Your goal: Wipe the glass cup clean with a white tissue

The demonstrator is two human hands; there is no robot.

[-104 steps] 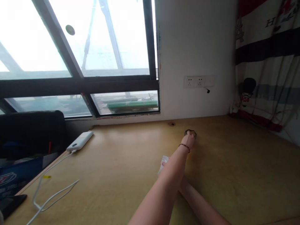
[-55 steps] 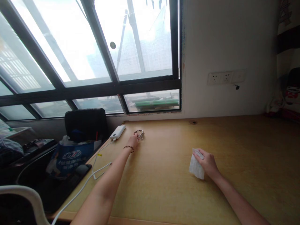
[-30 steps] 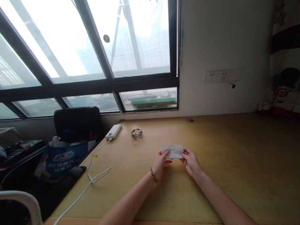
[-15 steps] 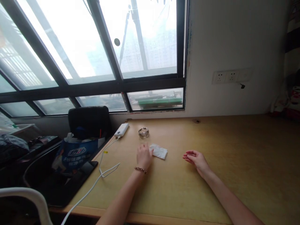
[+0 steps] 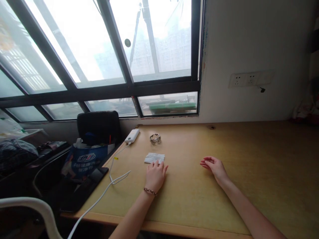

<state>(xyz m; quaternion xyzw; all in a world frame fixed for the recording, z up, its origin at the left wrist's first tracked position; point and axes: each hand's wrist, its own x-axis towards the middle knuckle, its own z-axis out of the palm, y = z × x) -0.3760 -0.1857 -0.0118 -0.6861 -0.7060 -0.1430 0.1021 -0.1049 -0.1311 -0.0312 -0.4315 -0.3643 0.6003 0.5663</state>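
Observation:
A folded white tissue [image 5: 154, 157] lies flat on the wooden desk. My left hand [image 5: 156, 176], with a bracelet at its wrist, is at the tissue's near edge, fingers stretched out and their tips over it. Some of that edge is hidden under the fingers. Off to the right, my right hand [image 5: 216, 168] is held over the desk with fingers loosely bent, and nothing shows in it. Beyond the tissue sits a silvery openwork ring-shaped object [image 5: 155, 139], which neither hand touches.
A white power bank [image 5: 132, 136] lies at the desk's left edge, its white cable [image 5: 101, 196] looping toward the front. Left of the desk are a black chair [image 5: 98, 127] and a blue bag [image 5: 86, 159]. A wall socket [image 5: 245, 79] is above the desk at right.
The tissue has shifted left and now lies squarer beyond my left hand. That hand has come nearer, with its fingers onto the tissue's near edge. The view has shifted slightly.

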